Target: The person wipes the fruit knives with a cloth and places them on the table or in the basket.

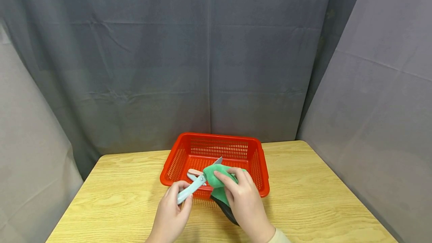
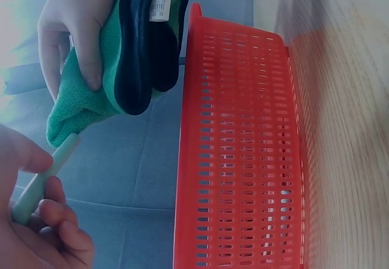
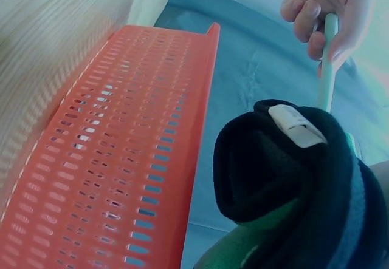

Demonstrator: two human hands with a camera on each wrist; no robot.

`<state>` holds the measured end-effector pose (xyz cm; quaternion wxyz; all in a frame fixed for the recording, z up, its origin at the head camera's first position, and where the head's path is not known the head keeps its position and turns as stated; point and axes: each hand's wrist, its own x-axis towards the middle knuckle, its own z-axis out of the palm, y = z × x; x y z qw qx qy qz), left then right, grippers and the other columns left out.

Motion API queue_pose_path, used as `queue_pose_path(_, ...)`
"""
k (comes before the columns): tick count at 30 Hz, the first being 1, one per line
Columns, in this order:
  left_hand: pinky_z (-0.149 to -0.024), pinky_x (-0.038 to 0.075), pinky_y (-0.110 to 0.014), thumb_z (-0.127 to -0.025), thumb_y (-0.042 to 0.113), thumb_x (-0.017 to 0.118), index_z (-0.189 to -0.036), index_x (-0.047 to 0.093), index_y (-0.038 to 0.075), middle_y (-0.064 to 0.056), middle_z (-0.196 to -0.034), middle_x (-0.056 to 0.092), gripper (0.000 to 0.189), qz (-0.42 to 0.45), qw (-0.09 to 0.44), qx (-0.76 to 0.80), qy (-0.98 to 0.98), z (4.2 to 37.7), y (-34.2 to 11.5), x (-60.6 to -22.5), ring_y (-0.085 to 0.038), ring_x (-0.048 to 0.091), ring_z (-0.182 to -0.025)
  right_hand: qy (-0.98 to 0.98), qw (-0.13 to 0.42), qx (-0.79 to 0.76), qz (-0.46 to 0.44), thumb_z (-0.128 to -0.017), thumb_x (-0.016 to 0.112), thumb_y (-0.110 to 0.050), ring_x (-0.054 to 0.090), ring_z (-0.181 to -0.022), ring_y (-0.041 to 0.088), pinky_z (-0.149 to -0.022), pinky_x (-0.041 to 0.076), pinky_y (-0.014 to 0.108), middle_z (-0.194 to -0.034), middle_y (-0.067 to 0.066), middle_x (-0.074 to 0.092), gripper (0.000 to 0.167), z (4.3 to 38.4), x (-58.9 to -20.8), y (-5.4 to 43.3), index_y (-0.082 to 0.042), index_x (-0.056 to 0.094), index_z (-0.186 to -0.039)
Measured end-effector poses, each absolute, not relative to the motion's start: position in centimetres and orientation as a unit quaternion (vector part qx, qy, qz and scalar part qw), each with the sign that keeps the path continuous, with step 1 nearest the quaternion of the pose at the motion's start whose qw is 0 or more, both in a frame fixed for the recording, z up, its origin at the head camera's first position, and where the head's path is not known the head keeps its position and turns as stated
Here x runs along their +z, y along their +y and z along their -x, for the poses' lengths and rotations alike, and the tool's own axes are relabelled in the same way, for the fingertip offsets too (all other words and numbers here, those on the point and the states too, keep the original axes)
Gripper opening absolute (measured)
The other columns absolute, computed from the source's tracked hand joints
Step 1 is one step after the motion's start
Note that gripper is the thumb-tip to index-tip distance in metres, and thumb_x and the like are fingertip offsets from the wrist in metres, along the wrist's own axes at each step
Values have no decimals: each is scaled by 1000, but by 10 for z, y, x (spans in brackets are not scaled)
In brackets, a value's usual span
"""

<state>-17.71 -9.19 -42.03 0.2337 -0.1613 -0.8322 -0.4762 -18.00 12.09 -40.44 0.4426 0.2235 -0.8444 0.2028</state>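
Observation:
My left hand (image 1: 172, 209) grips the pale blue handle of a folding knife (image 1: 191, 189), which stands opened out and points up to the right. With my right hand (image 1: 245, 202) I pinch a green cloth (image 1: 212, 177) folded around the blade. The blade's tip shows past the cloth's far side; the rest of the blade is hidden. Black edging and a white label (image 2: 160, 6) show on the hanging part of the cloth. Both hands are above the near rim of a red plastic basket (image 1: 221, 135).
Inside the basket lie a pinkish handle (image 1: 194, 172) and a pale blue-handled item (image 1: 191, 177), partly covered by the knife. The basket stands on a wooden table (image 1: 297, 183). Grey curtains (image 1: 152, 66) hang behind the table and at its sides.

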Motion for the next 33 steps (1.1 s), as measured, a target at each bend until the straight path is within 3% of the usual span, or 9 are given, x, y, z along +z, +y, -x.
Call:
queue_pose_path(6,-55,38,-18,-86,-4,74,-108,64,13,9,-81,51,29,168,238,-477,-829,177,-92,-421,0,41,-65,-844,450,205,-208,-73,85,9,63,-96,29,-78,60,37,-108,9,64,58,185,-406,125,-22,76,-120)
queue_pose_path(21,-54,38,-18,-87,-2,74,-109,64,12,8,-81,51,28,163,222,-480,-833,177,-92,-421,-4,43,-65,-853,448,214,-161,-73,88,8,60,-89,27,-73,60,36,-109,12,63,55,194,-407,136,-18,76,-120)
queue_pose_path(33,-53,41,-19,-90,-2,72,-112,63,12,5,-84,54,27,156,219,-490,-829,178,-92,-422,0,42,-64,-829,488,227,-155,-73,84,11,61,-88,29,-72,59,43,-111,16,64,57,191,-403,137,-19,77,-120)
